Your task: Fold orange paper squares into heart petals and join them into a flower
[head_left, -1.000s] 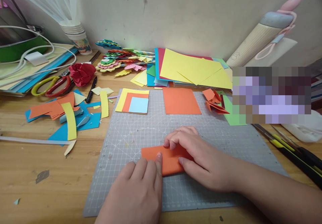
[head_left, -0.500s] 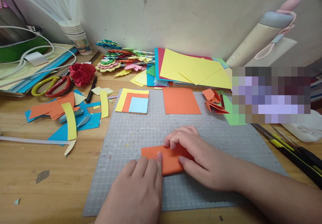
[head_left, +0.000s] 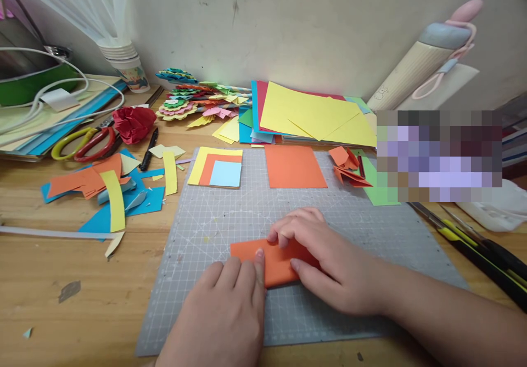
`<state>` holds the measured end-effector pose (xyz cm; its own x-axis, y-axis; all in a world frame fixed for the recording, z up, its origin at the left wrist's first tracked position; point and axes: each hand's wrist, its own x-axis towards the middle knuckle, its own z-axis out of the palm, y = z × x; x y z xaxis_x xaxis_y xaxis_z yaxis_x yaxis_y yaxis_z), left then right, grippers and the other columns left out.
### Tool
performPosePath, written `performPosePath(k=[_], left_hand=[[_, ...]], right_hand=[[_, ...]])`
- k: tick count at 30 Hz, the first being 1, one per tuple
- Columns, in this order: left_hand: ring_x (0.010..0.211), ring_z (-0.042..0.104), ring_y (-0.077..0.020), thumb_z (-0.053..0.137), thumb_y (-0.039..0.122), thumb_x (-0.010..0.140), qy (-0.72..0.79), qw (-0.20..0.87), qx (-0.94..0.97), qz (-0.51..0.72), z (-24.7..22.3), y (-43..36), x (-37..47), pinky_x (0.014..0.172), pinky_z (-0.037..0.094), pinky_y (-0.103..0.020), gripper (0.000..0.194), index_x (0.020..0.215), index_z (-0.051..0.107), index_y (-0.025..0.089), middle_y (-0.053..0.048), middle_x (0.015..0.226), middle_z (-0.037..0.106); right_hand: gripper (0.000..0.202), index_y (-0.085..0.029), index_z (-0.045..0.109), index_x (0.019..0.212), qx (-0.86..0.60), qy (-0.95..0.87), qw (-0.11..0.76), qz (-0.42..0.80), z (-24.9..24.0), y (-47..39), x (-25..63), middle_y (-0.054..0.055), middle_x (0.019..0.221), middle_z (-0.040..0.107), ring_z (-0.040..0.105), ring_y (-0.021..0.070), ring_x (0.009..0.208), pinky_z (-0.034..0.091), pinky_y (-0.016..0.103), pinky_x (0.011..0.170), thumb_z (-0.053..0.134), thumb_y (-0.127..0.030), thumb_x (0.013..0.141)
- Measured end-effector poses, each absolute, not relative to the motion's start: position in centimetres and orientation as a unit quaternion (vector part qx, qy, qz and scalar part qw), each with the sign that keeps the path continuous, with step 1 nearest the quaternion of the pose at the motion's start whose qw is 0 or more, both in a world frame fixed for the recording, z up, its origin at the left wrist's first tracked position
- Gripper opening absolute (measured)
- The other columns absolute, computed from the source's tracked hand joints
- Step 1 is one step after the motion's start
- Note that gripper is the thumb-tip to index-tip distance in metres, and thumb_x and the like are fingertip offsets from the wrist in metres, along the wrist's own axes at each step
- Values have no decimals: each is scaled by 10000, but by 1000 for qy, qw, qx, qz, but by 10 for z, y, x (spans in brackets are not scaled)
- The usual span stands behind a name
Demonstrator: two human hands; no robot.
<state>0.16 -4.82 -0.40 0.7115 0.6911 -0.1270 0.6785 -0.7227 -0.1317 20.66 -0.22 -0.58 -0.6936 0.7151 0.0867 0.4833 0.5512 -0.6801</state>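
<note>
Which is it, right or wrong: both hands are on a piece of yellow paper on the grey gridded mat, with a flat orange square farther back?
Wrong on colour: the paper under the left hand and right hand is orange, as the head view shows. It is on the grey gridded mat, with a flat orange square farther back.

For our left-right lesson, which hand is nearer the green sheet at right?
Right. The right hand is in front and left of the green sheet; the left hand is farther left.
</note>
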Motion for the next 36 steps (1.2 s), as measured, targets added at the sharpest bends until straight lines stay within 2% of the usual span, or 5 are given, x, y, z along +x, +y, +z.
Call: performPosePath(k=[4, 15, 26, 36], left_hand=[[681, 586, -213, 425, 38, 778, -364, 39, -927, 75, -7, -49, 1, 570, 484, -323, 486, 1231, 597, 79, -73, 860, 695], [669, 575, -211, 419, 40, 770, -366, 52, -926, 71, -8, -49, 1, 566, 469, -321, 516, 1259, 577, 76, -84, 856, 694], [618, 563, -201, 418, 23, 757, -365, 71, -927, 55, -11, -52, -1, 525, 458, -307, 501, 1213, 617, 83, -82, 799, 688], [626, 559, -201, 425, 26, 781, -368, 78, -925, 55, -13, -53, 0, 526, 439, -312, 491, 1218, 621, 134, -67, 809, 682]], right_hand=[[262, -214, 409, 947, -369, -854, 202, 307, -10, -3, 206, 46, 1007, 565, 505, 214, 940, 336, 449, 877, 413, -36, 755], [300, -218, 433, 974, -395, -818, 179, 378, -11, -1, 208, 35, 1013, 532, 453, 206, 955, 370, 411, 869, 410, -8, 761], [306, -218, 426, 948, -383, -829, 183, 365, -10, 0, 208, 15, 986, 542, 472, 185, 929, 354, 402, 865, 412, 13, 748], [319, -222, 421, 946, -387, -831, 172, 360, -10, 1, 208, 13, 984, 543, 476, 186, 930, 340, 400, 873, 425, 22, 741]])
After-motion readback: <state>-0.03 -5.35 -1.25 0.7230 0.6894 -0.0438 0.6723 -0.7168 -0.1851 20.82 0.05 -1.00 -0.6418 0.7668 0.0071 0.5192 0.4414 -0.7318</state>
